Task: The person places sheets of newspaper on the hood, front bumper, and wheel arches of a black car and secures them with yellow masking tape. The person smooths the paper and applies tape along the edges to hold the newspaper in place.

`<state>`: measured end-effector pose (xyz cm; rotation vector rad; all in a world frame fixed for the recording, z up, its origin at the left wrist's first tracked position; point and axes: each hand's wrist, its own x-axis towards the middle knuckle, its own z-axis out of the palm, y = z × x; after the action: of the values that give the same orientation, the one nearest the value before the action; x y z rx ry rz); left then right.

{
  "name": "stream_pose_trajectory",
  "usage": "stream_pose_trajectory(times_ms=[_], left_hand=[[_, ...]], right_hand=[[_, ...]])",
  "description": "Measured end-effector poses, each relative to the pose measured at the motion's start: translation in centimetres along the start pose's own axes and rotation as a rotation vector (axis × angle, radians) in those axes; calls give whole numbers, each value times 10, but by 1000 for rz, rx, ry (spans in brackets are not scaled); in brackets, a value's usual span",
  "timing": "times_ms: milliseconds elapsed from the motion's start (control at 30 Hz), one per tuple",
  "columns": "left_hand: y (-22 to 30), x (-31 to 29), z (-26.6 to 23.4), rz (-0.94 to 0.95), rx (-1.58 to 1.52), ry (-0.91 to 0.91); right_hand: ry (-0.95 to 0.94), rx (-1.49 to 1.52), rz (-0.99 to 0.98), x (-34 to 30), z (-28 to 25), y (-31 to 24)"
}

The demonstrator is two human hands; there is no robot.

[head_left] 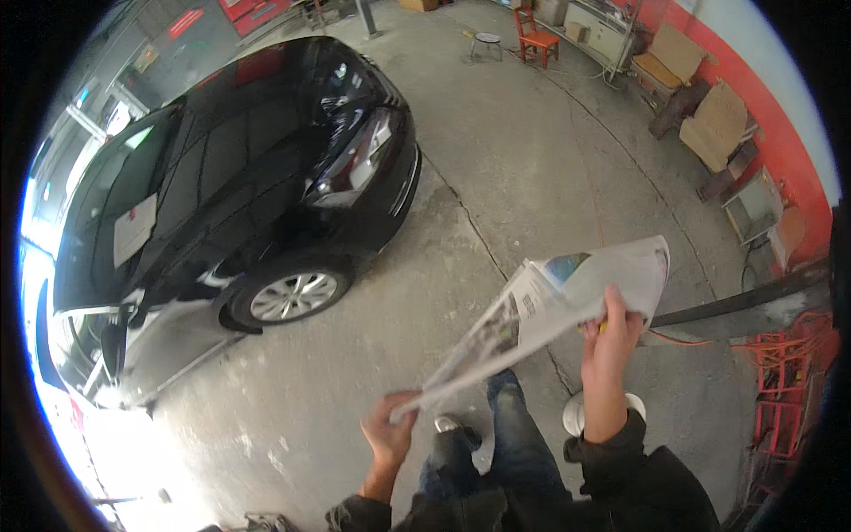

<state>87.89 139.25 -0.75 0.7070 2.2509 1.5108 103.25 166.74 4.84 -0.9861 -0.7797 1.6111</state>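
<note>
Over the grey concrete floor (523,168), between the person's two hands, a printed paper sheet (576,284) is held in the air, slanting from low at the left to high at the right. The left hand (388,432) has its fingers clamped on the lower left end of the paper, which is there narrow and folded together. The right hand (612,350) grips the near edge toward the other end; one digit lies straight upon the paper, the others are bent, and a small yellow thing (602,327) shows beside them, though I cannot tell what it is. Below the paper are the legs in blue jeans (523,434), and a white round object (574,414) is partly hidden behind the right forearm. To the left stands a black car (248,160), with a silver-spoked wheel (297,297) toward the person and a pale sheet (135,230) lying near its windscreen. At the far side are an orange-red chair (536,40) and, next to it, a low round stool (486,39).
</note>
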Motion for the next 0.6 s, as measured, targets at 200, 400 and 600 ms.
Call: stream_pose_trajectory(times_ms=[200,400,600], left_hand=[[111,-23,-38,154,-241,335],[160,-40,-59,457,-30,404],[161,-57,-76,554,199,480]], right_hand=[[-559,-119,228,-105,59,-50],[-1017,-135,463,-173,98,-51],[-1095,-97,599,-190,108,-50]])
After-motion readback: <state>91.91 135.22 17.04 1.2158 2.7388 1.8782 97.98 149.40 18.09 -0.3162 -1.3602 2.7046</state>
